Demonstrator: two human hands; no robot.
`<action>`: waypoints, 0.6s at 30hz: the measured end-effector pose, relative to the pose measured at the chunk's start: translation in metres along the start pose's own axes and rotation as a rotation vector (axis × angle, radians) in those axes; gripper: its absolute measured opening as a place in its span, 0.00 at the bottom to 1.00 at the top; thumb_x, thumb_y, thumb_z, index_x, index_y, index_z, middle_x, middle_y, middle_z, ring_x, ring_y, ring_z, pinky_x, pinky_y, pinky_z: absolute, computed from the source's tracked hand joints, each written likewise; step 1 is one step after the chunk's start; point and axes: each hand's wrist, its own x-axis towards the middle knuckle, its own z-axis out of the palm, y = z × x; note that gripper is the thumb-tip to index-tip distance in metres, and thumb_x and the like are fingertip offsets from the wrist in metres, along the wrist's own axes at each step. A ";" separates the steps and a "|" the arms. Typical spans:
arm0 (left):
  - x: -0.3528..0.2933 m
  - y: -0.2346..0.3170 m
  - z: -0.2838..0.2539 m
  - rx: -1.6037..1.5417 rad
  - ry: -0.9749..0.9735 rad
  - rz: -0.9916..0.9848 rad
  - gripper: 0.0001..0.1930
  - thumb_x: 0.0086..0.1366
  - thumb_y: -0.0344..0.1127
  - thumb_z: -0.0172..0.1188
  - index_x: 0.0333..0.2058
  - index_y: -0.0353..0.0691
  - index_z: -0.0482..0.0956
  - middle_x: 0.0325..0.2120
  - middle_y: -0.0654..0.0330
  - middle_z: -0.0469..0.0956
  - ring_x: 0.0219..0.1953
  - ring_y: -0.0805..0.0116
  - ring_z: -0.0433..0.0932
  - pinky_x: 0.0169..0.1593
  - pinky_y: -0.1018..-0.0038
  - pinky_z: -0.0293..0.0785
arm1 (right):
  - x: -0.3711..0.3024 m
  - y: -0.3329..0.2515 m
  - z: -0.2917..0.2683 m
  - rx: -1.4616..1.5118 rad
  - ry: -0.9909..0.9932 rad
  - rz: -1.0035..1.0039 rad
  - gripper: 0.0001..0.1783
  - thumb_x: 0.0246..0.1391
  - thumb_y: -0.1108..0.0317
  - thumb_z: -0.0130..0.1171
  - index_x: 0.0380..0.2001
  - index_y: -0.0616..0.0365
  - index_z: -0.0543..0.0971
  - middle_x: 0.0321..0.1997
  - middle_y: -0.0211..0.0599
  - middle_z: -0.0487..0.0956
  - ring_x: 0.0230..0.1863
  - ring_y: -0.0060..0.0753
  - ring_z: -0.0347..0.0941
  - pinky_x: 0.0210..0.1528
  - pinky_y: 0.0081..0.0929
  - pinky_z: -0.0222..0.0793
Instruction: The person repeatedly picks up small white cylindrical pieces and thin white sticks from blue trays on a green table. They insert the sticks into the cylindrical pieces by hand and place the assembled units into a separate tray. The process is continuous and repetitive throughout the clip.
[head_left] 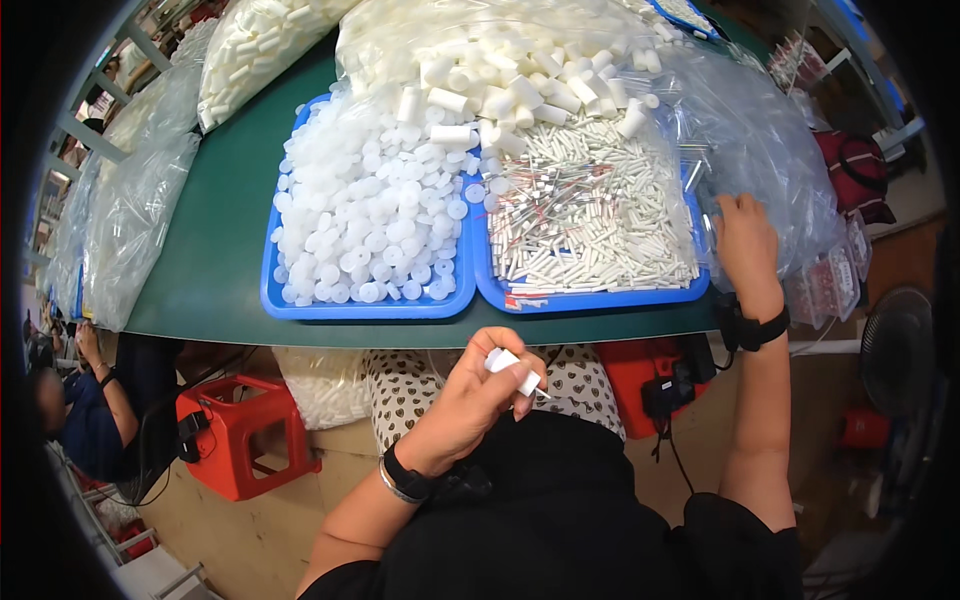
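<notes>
Before us lies the dark green tabletop (215,240), carrying two shallow blue plastic trays: the left blue tray (300,305) heaped with round white plastic caps (370,215), the right blue tray (600,298) with thin white plastic tubes (590,235). Our right hand (745,240) rests curled at the right tray's edge against clear plastic bags (760,140); what it grips, we cannot tell. Our left hand (475,390), below the tabletop's edge, pinches a small white plastic cylinder (512,370).

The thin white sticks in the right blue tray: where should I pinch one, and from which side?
Take a thin white stick at its near end, coming from above at the tray's right edge, where the right hand already rests. The sticks lie flat and loosely heaped, so a top one probably lifts free most easily.
</notes>
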 end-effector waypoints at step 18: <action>0.012 0.009 0.000 -0.236 0.115 0.168 0.08 0.72 0.36 0.52 0.40 0.37 0.72 0.41 0.54 0.75 0.31 0.74 0.72 0.37 0.76 0.70 | -0.032 -0.099 -0.089 1.729 -0.336 0.079 0.10 0.56 0.81 0.56 0.42 0.68 0.78 0.45 0.38 0.79 0.43 0.24 0.76 0.45 0.23 0.74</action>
